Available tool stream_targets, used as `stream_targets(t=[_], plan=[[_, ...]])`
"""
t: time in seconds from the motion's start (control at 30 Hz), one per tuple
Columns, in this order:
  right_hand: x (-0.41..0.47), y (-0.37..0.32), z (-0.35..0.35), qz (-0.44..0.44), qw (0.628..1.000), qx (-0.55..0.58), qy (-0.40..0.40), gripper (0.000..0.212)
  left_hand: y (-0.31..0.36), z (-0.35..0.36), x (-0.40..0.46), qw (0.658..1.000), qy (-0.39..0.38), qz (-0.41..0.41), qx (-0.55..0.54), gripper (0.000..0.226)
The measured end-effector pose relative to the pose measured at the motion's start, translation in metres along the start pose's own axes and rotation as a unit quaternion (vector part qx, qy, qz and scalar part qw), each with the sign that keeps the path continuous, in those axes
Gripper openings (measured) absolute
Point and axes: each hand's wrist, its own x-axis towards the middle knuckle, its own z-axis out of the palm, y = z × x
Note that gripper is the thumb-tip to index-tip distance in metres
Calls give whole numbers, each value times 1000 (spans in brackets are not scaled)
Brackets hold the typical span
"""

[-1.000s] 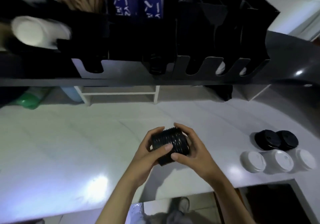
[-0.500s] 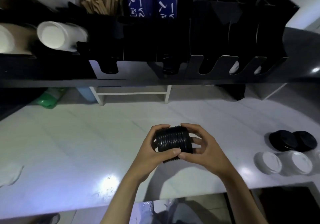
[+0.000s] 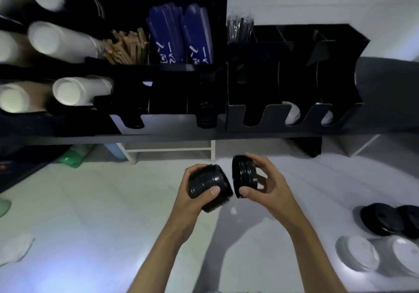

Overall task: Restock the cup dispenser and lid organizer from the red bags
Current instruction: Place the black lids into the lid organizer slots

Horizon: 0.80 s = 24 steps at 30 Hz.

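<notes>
change: 0.5 s ago I held one black lid stack in both hands; now it's split in 2, w/ a gap between the halves.
meaning: I'd say smaller portions are meant to go into the organizer slots; none of these lids loaded yet.
L hand [image 3: 199, 193]: fingers curled round the bigger stack [image 3: 209, 185], thumb across its ribbed side.
R hand [image 3: 264, 182]: thumb and fingers pinch the thinner stack [image 3: 244, 176] by its rims, held on edge.
where: both stacks in the air over the white counter [image 3: 90, 213], below and in front of the organizer [image 3: 288, 115], not touching it.
look: glossy black lids, nested tight, rims show as fine ridges; bigger stack tilted, a flat lid face toward the cam. Count: can't tell, blurred.
organizer: black, U-notched front; a few black lids in one mid slot, white ones low in 2 right slots, others look dark/maybe empty, can't tell.
cups: white cup tubes [image 3: 79, 90] stick out of the dispenser at left.
spare: more black lids [image 3: 385, 221] and white lids [image 3: 362, 254] lie on counter at right.
bags: not in view.
</notes>
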Motion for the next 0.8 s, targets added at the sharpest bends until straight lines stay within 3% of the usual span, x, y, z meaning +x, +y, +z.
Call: stream_targets(t=[0.17,0.3,0.4,0.5,0.6,0.7,0.8], plan=[[57,-41,-16,-118,987,-84,68,80,10,0,6,987,98,46,-122,75],[110,-72,-38,-220,949,-199,105,85,15,-3,9,981,132,67,-127,84],[143,-90,-53,-223,925,-286,115,94,13,-5,9,986,127,56,-96,73],[167,-97,-65,-189,901,-377,96,84,10,-3,10,989,116,30,-81,72],[187,-90,-77,-180,851,-492,25,74,4,-1,11,990,112,20,-86,71],[202,-75,-84,-206,774,-596,-55,69,-1,0,9,992,112,15,-63,69],[212,-63,-83,-215,695,-682,-79,64,-7,3,9,991,127,20,-34,70]])
